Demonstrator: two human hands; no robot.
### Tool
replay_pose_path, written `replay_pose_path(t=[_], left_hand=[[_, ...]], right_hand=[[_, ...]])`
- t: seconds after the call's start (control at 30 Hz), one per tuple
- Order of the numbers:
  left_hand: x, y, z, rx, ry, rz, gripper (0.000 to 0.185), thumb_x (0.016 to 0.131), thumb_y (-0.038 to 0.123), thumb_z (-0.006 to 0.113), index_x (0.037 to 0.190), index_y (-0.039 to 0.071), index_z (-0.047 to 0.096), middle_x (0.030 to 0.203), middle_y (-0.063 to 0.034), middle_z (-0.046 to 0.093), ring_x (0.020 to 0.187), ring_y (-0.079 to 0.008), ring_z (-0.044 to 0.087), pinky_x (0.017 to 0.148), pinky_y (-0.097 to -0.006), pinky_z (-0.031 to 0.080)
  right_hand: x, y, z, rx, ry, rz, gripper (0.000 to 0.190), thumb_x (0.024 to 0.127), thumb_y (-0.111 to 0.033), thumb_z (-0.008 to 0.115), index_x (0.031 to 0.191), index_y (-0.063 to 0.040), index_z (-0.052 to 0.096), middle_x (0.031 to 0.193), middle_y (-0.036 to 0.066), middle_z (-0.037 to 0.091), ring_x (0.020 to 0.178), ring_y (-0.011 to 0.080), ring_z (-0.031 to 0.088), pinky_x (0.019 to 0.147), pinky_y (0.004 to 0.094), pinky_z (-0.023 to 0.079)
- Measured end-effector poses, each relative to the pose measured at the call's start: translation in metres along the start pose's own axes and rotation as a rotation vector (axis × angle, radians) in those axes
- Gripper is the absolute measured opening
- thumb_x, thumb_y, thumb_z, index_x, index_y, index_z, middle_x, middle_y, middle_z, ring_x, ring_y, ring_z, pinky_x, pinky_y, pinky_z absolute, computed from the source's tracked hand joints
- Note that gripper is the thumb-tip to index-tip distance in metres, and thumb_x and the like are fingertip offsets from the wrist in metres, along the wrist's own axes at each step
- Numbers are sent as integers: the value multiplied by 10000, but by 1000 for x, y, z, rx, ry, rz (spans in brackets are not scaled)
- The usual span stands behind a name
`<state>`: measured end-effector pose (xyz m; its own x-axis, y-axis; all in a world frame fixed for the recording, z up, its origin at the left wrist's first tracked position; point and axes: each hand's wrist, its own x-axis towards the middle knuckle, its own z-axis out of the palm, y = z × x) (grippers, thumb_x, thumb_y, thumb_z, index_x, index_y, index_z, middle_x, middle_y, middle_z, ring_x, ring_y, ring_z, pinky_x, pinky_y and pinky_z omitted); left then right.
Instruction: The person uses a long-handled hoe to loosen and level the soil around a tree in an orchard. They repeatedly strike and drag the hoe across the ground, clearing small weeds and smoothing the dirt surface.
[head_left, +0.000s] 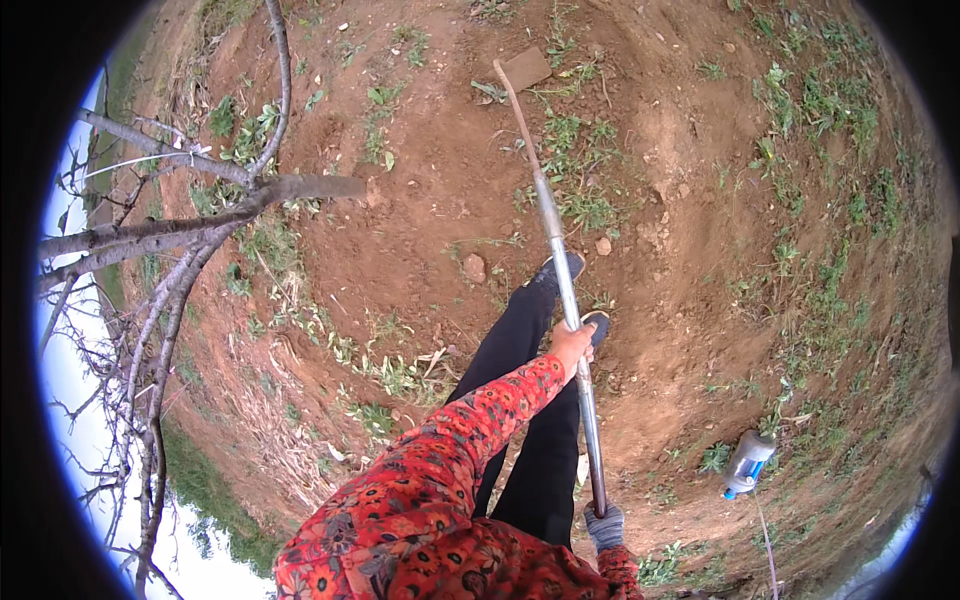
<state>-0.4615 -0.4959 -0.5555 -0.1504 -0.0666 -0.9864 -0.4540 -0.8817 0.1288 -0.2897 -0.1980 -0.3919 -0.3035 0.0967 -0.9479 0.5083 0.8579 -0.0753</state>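
Note:
A long-handled hoe (566, 281) with a metal shaft runs from the lower middle up to its flat, soil-coloured blade (526, 69), which rests at the ground beside weeds (574, 150). My left hand (572, 346), bare and in a red floral sleeve, is closed around the middle of the shaft, above my shoes. Lower down, my right hand (604, 527) wears a grey knitted glove and grips the shaft's darker rear end. Part of the blade's edge is hard to tell from the soil.
A leafless tree (300, 187) spreads its branches on the left. On the right a clear plastic bottle (750, 454) with a blue cap lies on the soil, a cord (766, 525) near its neck. Stones (474, 268), weeds and dry stalks (289, 435) dot the sloping earth.

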Motion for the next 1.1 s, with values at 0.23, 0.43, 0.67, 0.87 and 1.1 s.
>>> replay_pose_path(t=[0.23, 0.43, 0.67, 0.87, 1.1], left_hand=[[18, 43, -20, -150, -88, 129, 242, 800, 92, 615, 805, 113, 374, 542, 22, 360, 413, -107, 386, 380, -282, 356], [49, 211, -65, -99, -9, 319, 211, 821, 99, 588, 775, 110, 382, 529, 41, 334, 416, -84, 333, 377, -264, 343], [52, 166, -87, -78, 157, 245, 136, 828, 81, 541, 752, 90, 428, 535, 21, 352, 394, -96, 332, 366, -268, 336], [41, 130, -86, -76, 176, 247, 168, 818, 58, 538, 749, 95, 390, 519, 13, 338, 378, -109, 341, 343, -287, 327], [64, 197, -107, -65, 177, 356, 154, 819, 73, 557, 797, 81, 405, 550, 9, 359, 412, -99, 343, 365, -281, 346]], right_hand=[[25, -44, -7, -167, 103, -197, 306, 745, -293, 627, 924, -45, 607, 656, 143, 611, 597, 303, 610, 558, 381, 472], [70, -202, 24, -171, -41, -425, 281, 780, -291, 590, 980, -98, 546, 716, 186, 611, 698, 373, 602, 617, 440, 472], [54, -192, 12, -353, -77, -311, 291, 767, -306, 582, 980, -110, 551, 739, 201, 612, 725, 382, 602, 643, 459, 476], [32, -161, 4, -217, -119, -338, 286, 766, -282, 592, 933, -53, 553, 737, 203, 604, 710, 384, 593, 608, 429, 472], [56, -217, 26, -255, -103, -438, 260, 783, -270, 565, 938, -62, 544, 714, 220, 596, 706, 396, 589, 607, 459, 461]])
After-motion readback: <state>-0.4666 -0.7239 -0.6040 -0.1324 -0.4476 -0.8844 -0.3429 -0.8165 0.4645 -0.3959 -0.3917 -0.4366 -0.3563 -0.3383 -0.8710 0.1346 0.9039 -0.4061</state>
